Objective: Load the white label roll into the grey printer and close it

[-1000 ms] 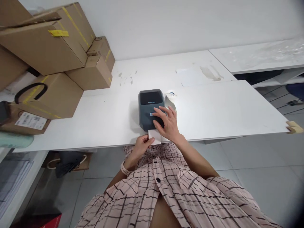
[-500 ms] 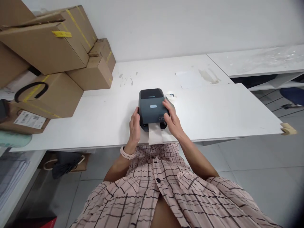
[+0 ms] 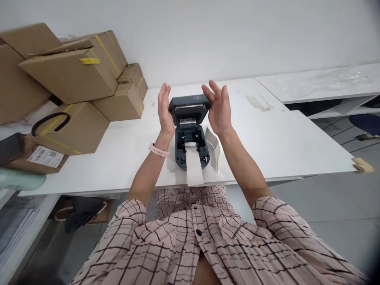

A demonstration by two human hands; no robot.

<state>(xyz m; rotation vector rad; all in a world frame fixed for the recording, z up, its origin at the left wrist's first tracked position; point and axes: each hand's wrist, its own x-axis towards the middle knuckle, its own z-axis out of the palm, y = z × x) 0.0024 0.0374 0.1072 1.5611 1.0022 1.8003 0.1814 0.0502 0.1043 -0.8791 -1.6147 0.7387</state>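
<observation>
A dark blue-grey label printer point(image 3: 178, 148) sits near the table's front edge with its lid point(image 3: 190, 102) raised on the rear hinge. Inside are black roll holders, and a white label strip point(image 3: 194, 166) runs out of the front over the table edge. My left hand point(image 3: 165, 113) is at the lid's left side, fingers stretched upward. Against the lid's right corner is my right hand point(image 3: 219, 107), fingers spread and palm turned inward. Neither hand's fingers wrap round the lid. A bent white paper strip point(image 3: 213, 148) stands just right of the printer.
Cardboard boxes point(image 3: 74, 71) are stacked at the left on the white table point(image 3: 282, 146). A light green cylinder point(image 3: 22, 179) lies at the near left edge. The wall rises behind. A tan corner guard point(image 3: 362, 165) covers the table's right corner.
The printer's lid has swung up and back, uncovering the inside. Both hands rose with it, from the printer's sides to beside the raised lid.
</observation>
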